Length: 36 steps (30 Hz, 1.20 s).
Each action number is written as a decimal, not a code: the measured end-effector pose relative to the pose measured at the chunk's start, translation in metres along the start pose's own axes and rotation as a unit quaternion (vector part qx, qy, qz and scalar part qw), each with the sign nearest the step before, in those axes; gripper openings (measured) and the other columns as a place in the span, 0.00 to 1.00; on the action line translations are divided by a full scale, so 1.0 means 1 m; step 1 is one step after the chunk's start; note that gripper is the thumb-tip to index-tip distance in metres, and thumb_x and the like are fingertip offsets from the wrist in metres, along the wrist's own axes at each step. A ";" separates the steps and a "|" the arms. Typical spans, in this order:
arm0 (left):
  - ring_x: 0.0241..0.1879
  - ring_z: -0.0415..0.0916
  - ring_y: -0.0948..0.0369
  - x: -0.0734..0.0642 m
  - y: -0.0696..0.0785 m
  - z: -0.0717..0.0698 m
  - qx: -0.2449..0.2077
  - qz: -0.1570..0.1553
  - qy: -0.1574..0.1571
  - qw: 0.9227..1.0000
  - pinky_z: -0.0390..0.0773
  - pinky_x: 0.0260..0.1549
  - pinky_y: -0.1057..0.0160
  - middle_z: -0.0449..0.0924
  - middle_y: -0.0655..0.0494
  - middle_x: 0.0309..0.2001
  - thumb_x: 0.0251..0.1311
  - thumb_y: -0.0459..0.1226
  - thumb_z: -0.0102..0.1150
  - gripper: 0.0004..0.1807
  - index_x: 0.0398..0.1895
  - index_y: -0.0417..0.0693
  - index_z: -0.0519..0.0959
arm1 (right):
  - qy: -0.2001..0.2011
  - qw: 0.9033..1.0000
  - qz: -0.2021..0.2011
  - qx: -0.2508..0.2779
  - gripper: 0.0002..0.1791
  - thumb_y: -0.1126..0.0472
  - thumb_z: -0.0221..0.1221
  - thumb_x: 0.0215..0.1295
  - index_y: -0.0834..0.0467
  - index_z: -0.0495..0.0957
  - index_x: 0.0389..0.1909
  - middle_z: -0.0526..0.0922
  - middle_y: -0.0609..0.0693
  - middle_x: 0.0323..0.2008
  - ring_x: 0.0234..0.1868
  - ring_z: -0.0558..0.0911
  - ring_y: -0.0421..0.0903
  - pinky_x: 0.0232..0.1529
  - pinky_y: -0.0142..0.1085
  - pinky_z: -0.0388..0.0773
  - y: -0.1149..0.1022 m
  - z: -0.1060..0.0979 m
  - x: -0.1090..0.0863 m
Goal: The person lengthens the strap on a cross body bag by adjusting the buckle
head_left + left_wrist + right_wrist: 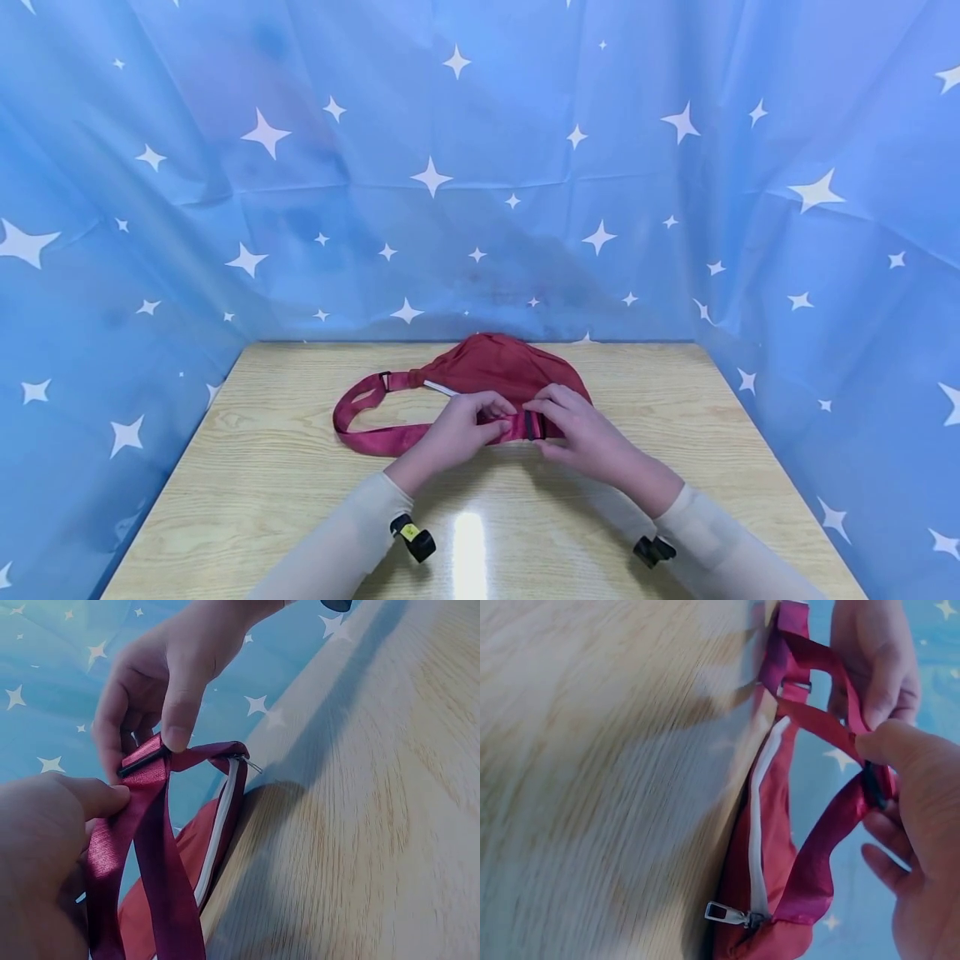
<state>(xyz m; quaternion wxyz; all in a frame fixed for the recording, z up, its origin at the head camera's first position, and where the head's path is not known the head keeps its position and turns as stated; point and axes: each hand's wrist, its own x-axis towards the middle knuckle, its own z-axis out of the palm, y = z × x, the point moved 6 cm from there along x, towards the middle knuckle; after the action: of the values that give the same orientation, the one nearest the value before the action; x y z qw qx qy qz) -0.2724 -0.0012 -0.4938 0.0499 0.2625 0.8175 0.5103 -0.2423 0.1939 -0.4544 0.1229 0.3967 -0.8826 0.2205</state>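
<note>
A dark red waist bag (pixel 495 362) lies at the far side of the table, its strap (pixel 386 440) looping out to the left. My left hand (pixel 465 429) pinches the strap between thumb and fingers, just left of a black slide buckle (pixel 146 760). On the other side, my right hand (pixel 581 433) grips that buckle by its ends, thumb and fingers around it. The strap runs doubled through the buckle. In the right wrist view, the bag's white zipper (pixel 756 817) ends at a metal zipper pull (pixel 727 913).
The bag rests on a wood-grain table (pixel 300 500). A blue curtain with white stars (pixel 480 167) hangs behind it and along both sides. Another black strap adjuster (pixel 385 381) sits on the left part of the loop. Each sleeve carries a black wrist device (pixel 414 537).
</note>
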 end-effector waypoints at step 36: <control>0.44 0.81 0.63 -0.003 -0.012 -0.011 -0.012 -0.020 -0.023 0.999 0.82 0.47 0.61 0.86 0.65 0.42 0.78 0.37 0.68 0.03 0.47 0.58 0.88 | 0.015 0.998 0.030 0.056 0.29 0.65 0.81 0.62 0.59 0.83 0.62 0.81 0.48 0.58 0.60 0.80 0.46 0.58 0.48 0.85 -0.002 -0.002 0.003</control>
<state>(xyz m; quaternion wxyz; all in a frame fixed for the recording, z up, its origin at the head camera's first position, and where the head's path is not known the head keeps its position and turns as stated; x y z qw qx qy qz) -0.2780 -0.0162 -0.4996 0.0820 0.2575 0.8148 0.5129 -0.2429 0.1918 -0.4508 0.1070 0.3724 -0.8786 0.2791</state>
